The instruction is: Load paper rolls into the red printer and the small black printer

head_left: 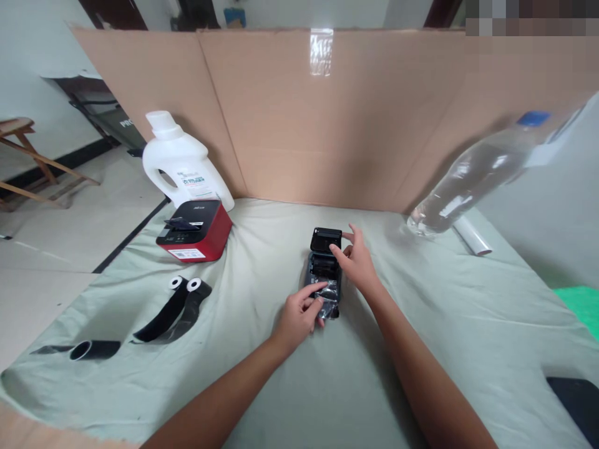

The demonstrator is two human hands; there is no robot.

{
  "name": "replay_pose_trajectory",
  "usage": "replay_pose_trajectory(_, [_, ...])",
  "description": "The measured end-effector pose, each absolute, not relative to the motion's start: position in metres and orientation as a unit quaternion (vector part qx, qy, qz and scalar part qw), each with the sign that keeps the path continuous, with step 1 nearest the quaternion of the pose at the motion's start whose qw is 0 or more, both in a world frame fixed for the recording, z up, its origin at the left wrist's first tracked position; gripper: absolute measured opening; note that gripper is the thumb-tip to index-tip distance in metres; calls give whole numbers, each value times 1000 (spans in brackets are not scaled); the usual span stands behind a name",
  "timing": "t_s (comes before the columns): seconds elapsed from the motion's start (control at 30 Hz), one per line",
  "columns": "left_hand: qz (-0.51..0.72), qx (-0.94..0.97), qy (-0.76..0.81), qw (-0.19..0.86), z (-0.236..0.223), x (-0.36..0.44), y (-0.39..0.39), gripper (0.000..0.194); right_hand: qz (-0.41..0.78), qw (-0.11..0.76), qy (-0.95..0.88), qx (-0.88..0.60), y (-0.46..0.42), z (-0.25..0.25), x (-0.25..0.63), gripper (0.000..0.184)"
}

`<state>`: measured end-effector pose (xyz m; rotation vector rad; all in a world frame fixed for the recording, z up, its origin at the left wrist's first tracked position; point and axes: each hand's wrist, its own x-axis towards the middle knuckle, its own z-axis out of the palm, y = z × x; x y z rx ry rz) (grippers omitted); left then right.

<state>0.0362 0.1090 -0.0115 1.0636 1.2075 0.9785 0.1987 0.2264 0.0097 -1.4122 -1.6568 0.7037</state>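
Observation:
A small black handheld device (324,267), like a card terminal or portable printer, lies on the cloth in the middle of the head view. Its hinged cover (326,239) stands raised at the far end, above an open dark compartment. Clear shiny plastic film (327,302) lies over the near part. My left hand (300,310) grips this near part from the left, its fingers curled with fingertips on the film. At the raised cover, my right hand (356,259) has its thumb on the inner face and fingers behind the right edge.
On the left are a red and black box-shaped machine (218,234), a white jug (187,156), two small paper rolls (174,312) with dark strips and a black roll (100,350). Cardboard (290,125) stands behind. A clear bottle (472,174) leans right; a dark object (575,399) lies near right.

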Motion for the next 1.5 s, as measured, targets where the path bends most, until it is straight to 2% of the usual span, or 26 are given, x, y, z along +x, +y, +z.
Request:
replay_pose_trajectory(0.03, [414,459,514,595,-12,35,109,58,307,419,-655,-549,228,9,200,62])
replay_pose_trajectory(0.17, [415,477,505,588,-13,32,107,43,334,424,-656,-527,229,12,204,39])
replay_pose_trajectory(0.33, [429,473,510,577,-14,24,107,33,371,395,-683,-490,225,21,212,29])
replay_pose_trajectory(0.53, [386,491,512,590,-17,17,109,33,380,288,-754,-452,216,34,223,18])
replay_pose_trajectory(0.63, [350,536,508,576,-18,16,106,32,358,253,-793,-424,214,36,226,22])
replay_pose_trajectory(0.77, [368,595,516,495,-15,11,106,33,344,253,-778,-461,218,30,228,35])
replay_pose_trajectory(0.9, [421,549,557,460,-6,-1,138,56,410,207,-735,-498,222,24,231,48])
replay_pose_trajectory(1.0, [364,536,557,519,2,-11,173,77,494,182,-696,-488,221,24,233,57])
replay_pose_trajectory(1.13, [286,525,521,610,5,-15,196,80,535,201,-671,-472,217,21,232,61])
replay_pose_trajectory(1.37, [286,531,537,590,-2,-11,189,76,491,282,-633,-527,202,2,224,67])
replay_pose_trajectory(1.5, [262,553,562,557,-6,-6,189,80,383,341,-667,-541,167,-9,230,40])
